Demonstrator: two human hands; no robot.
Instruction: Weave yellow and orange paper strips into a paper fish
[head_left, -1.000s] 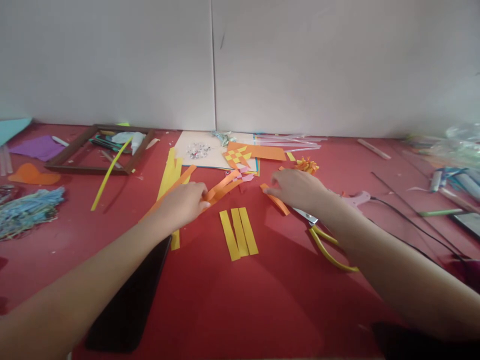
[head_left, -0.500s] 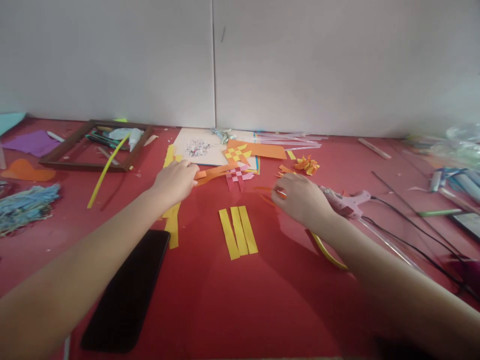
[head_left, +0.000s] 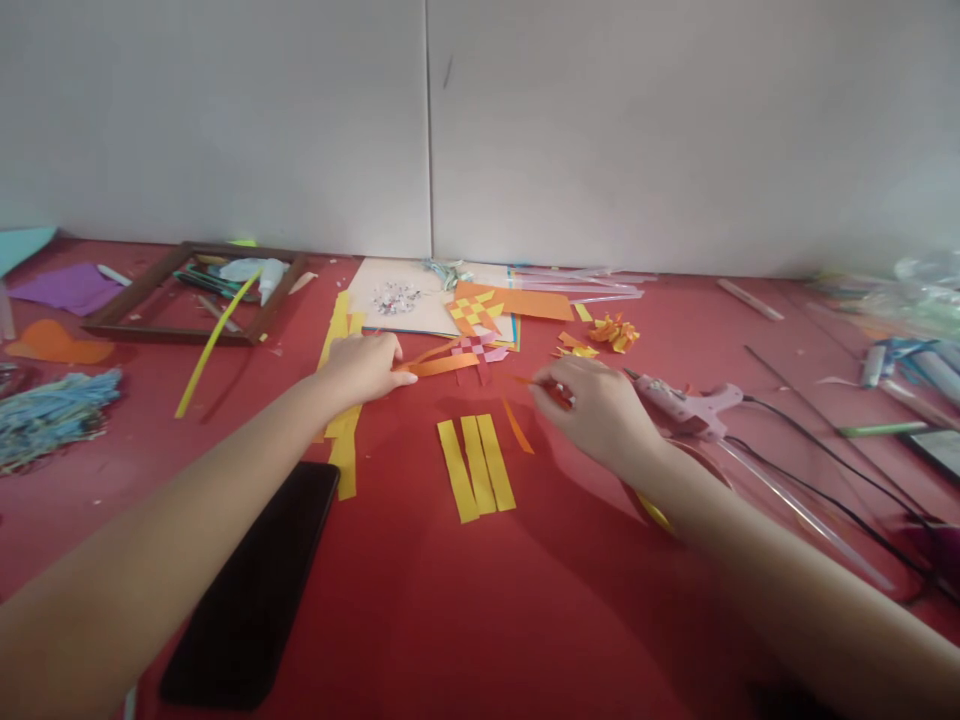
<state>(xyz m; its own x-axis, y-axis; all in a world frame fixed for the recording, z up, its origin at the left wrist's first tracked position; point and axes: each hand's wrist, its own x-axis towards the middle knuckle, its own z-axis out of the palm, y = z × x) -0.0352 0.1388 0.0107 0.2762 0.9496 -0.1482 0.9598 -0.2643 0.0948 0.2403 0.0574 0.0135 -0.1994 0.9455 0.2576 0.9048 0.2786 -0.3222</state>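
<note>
My left hand (head_left: 364, 365) is closed at the fingertips on orange paper strips (head_left: 446, 366), whose ends reach over a pink woven paper piece (head_left: 469, 350). My right hand (head_left: 592, 405) is curled in a pinch around thin orange paper scraps (head_left: 523, 380), mostly hidden by its fingers. A loose orange sliver (head_left: 517, 428) lies on the red table just left of it. Between and below the hands are three yellow paper strips (head_left: 478, 468) side by side. A yellow-and-orange woven piece (head_left: 475, 310) rests farther back.
A black phone (head_left: 251, 590) lies by my left forearm, and more yellow strips (head_left: 345, 465) are beside it. A pink glue gun (head_left: 694, 408) with a cord is right of my right hand. A brown frame (head_left: 172, 335) stands back left. Crumpled orange-yellow paper (head_left: 615, 333) is behind my right hand.
The orange strips in my left hand have come down lower, with the hand slightly lower and to the right. My right hand moved slightly left and down; an orange sliver now lies on the table.
</note>
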